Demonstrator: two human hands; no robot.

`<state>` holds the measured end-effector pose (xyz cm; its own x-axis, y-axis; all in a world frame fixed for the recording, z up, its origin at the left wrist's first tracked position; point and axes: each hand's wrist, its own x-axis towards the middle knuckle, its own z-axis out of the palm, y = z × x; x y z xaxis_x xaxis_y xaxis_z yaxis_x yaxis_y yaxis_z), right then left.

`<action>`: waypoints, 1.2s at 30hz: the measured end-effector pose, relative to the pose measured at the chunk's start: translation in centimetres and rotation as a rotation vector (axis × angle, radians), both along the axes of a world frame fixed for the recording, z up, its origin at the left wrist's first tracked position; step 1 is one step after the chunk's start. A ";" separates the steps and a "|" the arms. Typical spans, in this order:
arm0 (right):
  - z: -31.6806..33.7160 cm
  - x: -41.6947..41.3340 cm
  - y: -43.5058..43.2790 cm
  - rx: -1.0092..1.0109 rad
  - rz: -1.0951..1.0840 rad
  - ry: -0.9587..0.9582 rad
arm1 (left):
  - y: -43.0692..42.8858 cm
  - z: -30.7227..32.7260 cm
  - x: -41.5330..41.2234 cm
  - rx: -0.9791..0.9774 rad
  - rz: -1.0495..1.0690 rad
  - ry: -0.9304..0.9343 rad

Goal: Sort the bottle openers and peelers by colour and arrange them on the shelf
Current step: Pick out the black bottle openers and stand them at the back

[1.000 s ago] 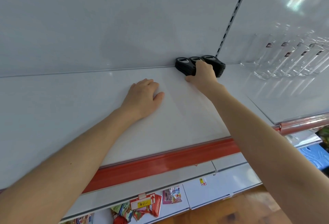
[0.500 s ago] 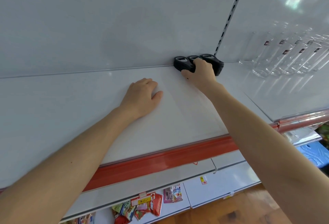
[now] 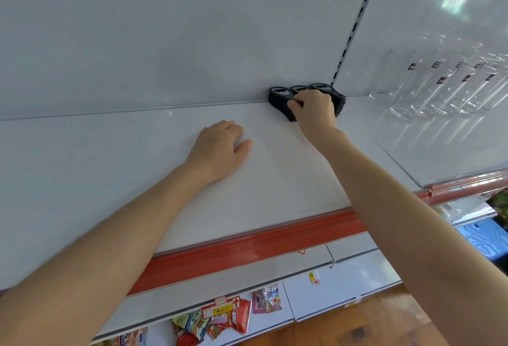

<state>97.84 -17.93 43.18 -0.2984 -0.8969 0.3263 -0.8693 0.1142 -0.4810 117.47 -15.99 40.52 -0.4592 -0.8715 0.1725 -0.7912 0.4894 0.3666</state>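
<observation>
1. Since a second ago my right hand [image 3: 313, 106] has crept a little higher onto the black bottle openers [image 3: 277, 95], while my left hand [image 3: 220, 147] has stayed where it was.
2. My right hand is grasping the openers, fingers curled over the middle pile and fingertips pressed into its left side. My knuckles hide most of that pile.
3. My left hand lies released, palm down on the shelf [image 3: 110, 167] near the centre of the frame. It holds nothing and sits below and left of my right hand, apart from the openers.
4. The openers stand in three piles side by side at the very back of the shelf, just right of centre in the upper half. They touch the white back panel [image 3: 165, 29] and sit just left of the foot of the slotted rail [image 3: 354, 24].
5. Clear glasses [image 3: 412, 92] stand in rows at the right of the frame, on the next shelf section.
6. A red strip [image 3: 247, 244] runs along the shelf's front edge across the lower middle.
7. Snack packets [image 3: 220, 318] show at the bottom centre, and a blue crate [image 3: 486, 238] sits at the right edge.
</observation>
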 end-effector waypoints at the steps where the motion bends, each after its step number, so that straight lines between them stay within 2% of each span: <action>1: 0.1 0.0 0.0 0.006 0.001 0.003 | -0.1 -0.1 0.0 -0.001 -0.001 -0.001; 10: 1.0 0.3 0.5 0.097 0.009 0.032 | 0.0 0.2 0.0 0.006 -0.006 -0.026; 13: 1.7 0.3 1.4 0.107 0.028 0.098 | -0.2 0.7 0.0 0.030 -0.001 -0.082; 19: 3.7 3.4 1.9 0.100 0.250 0.142 | 1.5 4.3 2.1 -0.054 -0.020 -0.255; 22: 4.4 7.0 1.8 0.103 0.363 0.110 | 3.5 5.0 5.6 -0.159 0.032 -0.236; 28: 4.9 17.0 1.3 0.068 0.589 0.147 | 7.8 5.1 14.8 -0.218 0.205 -0.098; 36: 5.0 35.1 3.3 0.023 0.870 0.162 | 14.8 5.6 29.7 -0.242 0.469 -0.098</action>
<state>132.93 -14.66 48.18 0.5413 -0.7911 0.2847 -0.7094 -0.6115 -0.3505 147.18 -1.16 46.14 -0.0535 -0.9274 0.3701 -0.9701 0.1362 0.2010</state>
